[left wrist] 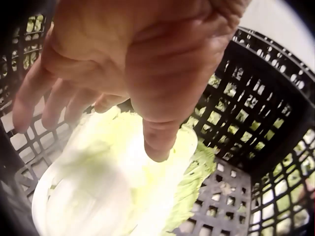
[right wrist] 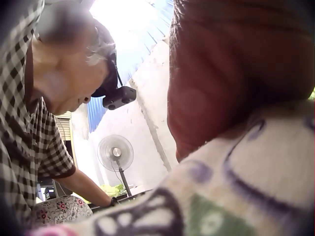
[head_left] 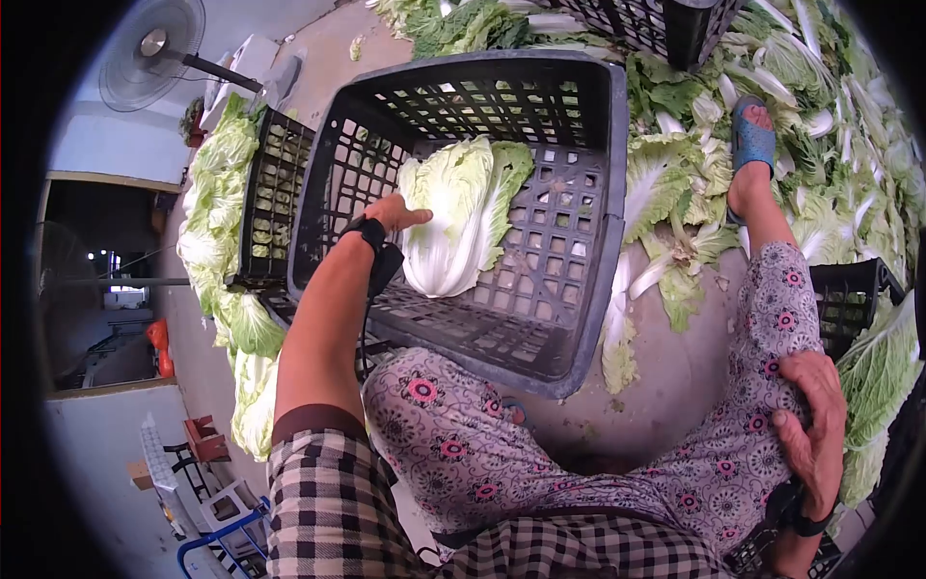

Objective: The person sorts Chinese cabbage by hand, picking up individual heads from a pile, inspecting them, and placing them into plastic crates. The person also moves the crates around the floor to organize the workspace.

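Observation:
A pale green cabbage [head_left: 449, 217] lies in the black plastic crate [head_left: 550, 367], near its left side. My left hand [head_left: 394, 212] is over the cabbage's left edge, thumb extended across it. In the left wrist view the left hand [left wrist: 133, 64] has its fingers spread and the thumb pointing down over the cabbage [left wrist: 142, 167]; whether it touches cannot be told. My right hand [head_left: 818, 415] rests on the patterned trousers at the right knee. The right wrist view shows that hand [right wrist: 231, 73] close up against the fabric [right wrist: 266, 162].
Loose cabbage leaves [head_left: 666, 183] cover the floor at the right. More cabbages [head_left: 217, 212] are stacked beside a second crate [head_left: 275, 183] at the left. A crate [head_left: 849, 299] stands by the right knee, another [head_left: 637, 24] at the top. A fan [head_left: 152, 43] is at upper left.

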{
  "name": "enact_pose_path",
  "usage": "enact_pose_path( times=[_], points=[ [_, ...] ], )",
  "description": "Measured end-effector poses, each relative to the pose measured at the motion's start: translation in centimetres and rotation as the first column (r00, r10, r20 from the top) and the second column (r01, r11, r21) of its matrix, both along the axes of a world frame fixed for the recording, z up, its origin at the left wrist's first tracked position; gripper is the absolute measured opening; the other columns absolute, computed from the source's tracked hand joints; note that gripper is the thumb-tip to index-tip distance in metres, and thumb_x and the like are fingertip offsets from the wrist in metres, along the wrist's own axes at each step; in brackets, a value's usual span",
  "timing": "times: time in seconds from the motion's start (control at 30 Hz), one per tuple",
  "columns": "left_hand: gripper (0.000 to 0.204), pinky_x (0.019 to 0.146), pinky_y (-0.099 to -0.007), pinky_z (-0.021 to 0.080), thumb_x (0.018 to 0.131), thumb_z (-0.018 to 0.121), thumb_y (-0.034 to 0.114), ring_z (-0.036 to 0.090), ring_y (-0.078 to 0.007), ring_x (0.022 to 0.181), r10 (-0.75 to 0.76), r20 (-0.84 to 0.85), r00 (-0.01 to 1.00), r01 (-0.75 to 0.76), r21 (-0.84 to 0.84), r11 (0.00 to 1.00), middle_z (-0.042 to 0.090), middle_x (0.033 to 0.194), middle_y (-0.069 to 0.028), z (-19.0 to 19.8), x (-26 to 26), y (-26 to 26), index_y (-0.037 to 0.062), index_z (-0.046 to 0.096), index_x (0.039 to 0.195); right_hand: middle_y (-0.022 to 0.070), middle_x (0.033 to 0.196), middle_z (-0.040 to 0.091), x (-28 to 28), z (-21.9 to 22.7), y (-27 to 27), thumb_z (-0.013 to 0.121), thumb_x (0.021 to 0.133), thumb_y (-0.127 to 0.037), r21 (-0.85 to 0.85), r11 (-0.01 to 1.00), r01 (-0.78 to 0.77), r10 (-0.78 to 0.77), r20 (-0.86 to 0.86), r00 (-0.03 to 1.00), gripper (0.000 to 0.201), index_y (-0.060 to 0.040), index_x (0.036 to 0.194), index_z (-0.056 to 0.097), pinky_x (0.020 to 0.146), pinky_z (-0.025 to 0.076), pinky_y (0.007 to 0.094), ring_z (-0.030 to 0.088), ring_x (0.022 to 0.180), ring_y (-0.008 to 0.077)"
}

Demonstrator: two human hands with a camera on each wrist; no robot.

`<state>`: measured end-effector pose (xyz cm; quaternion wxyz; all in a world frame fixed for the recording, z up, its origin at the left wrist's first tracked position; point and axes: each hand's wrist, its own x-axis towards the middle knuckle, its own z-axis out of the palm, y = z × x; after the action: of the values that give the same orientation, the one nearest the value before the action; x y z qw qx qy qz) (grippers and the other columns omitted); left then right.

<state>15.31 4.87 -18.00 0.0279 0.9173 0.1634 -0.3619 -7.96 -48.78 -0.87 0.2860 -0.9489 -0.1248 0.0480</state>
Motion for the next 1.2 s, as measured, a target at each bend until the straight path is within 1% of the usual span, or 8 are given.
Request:
enact_pose_path(
  times=[0.1,0.27,0.37,0.47,0.6,0.9,1.0,1.2],
  points=[
    [0.099,0.050,-0.0391,0.050,0.064,0.067,0.069,0.057,-0.0229,0.060,0.024,-0.022,0.999,-0.026,-0.077,0.997,0.060,0.095,-0.0196,-5.4,-1.0,1.6,0.0044,0.034,0.131,0.0184,0.098,0.059,0.7,0.2,-0.1,0.064,0.077,-0.038,-0.027,0.999,0.042,-0.043,-0.045,0.998,0.048,0.0041,0.100,0.058,0.091,0.037,0.0448,0.052,0.098,0.0364],
    [0.121,0.061,-0.0601,0.048,0.066,0.077,0.051,0.043,-0.0465,0.113,0.360,-0.148,0.921,-0.384,-0.195,0.903,0.030,0.138,-0.0271,-6.9,-3.3,-1.1,0.0175,-0.012,0.142,0.0168,0.101,0.059,1.0,-0.4,-1.1,0.061,0.080,-0.045,-0.039,0.998,0.051,-0.056,-0.138,0.989,0.056,0.0036,0.106,0.057,0.094,0.036,0.0448,0.051,0.104,0.0350],
    [0.110,0.065,-0.0563,0.049,0.068,0.078,0.039,0.048,-0.0381,0.110,0.459,-0.133,0.879,-0.477,-0.235,0.847,0.041,0.131,-0.0240,-5.6,-3.5,-2.4,0.0151,0.001,0.143,0.0179,0.094,0.060,1.3,-0.4,-0.8,0.065,0.073,-0.043,-0.009,0.995,0.100,-0.100,-0.102,0.990,0.054,0.0053,0.098,0.058,0.088,0.039,0.0443,0.054,0.097,0.0358],
    [0.098,0.067,-0.0480,0.050,0.069,0.077,0.030,0.052,-0.0304,0.106,0.386,0.035,0.922,-0.315,-0.510,0.800,0.047,0.124,-0.0223,-8.5,-3.3,1.1,0.0115,0.012,0.140,0.0174,0.092,0.060,1.3,-0.5,-0.4,0.064,0.074,-0.043,-0.035,0.994,0.105,-0.107,-0.047,0.993,0.053,0.0050,0.097,0.058,0.086,0.039,0.0437,0.054,0.094,0.0354],
    [0.081,0.056,-0.0400,0.053,0.068,0.073,0.031,0.064,-0.0229,0.084,0.476,0.003,0.880,-0.369,-0.627,0.686,0.062,0.104,-0.0139,1.1,-3.0,-2.7,0.0011,0.030,0.130,0.0173,0.092,0.060,1.2,-0.7,0.0,0.064,0.075,-0.043,-0.002,0.996,0.087,-0.087,-0.042,0.995,0.053,0.0049,0.097,0.058,0.085,0.040,0.0427,0.055,0.092,0.0353],
    [0.043,0.083,-0.0441,0.052,0.088,0.053,0.029,0.062,-0.0232,0.098,0.569,-0.378,0.730,-0.386,-0.916,-0.113,0.061,0.113,-0.0110,8.4,-6.6,-4.8,0.0060,0.048,0.124,0.0198,0.106,0.058,0.1,-0.2,-0.1,0.068,0.068,-0.026,0.053,0.996,0.078,-0.078,0.008,0.997,0.054,0.0027,0.111,0.053,0.092,0.039,0.0406,0.053,0.101,0.0354],
    [0.033,0.084,-0.0385,0.053,0.089,0.053,0.020,0.064,-0.0218,0.093,0.458,-0.505,0.732,-0.370,-0.858,-0.355,0.064,0.107,-0.0121,12.3,-8.3,-7.5,-0.0023,0.055,0.114,0.0220,0.129,0.044,-0.3,0.1,0.0,0.074,0.064,-0.029,0.018,1.000,0.002,-0.004,0.091,0.996,0.081,-0.0011,0.131,0.038,0.102,0.032,0.0432,0.041,0.121,0.0379],
    [0.037,0.079,-0.0301,0.054,0.091,0.052,0.026,0.065,-0.0164,0.089,0.384,-0.419,0.823,-0.285,-0.889,-0.359,0.064,0.106,-0.0115,21.3,-15.9,-16.3,-0.0019,0.054,0.116,0.0212,0.144,0.024,-0.4,5.9,3.9,0.078,0.059,-0.042,-0.038,0.978,-0.204,0.190,0.556,0.809,0.106,-0.0063,0.142,0.021,0.108,0.020,0.0490,0.024,0.133,0.0399]
  ],
)
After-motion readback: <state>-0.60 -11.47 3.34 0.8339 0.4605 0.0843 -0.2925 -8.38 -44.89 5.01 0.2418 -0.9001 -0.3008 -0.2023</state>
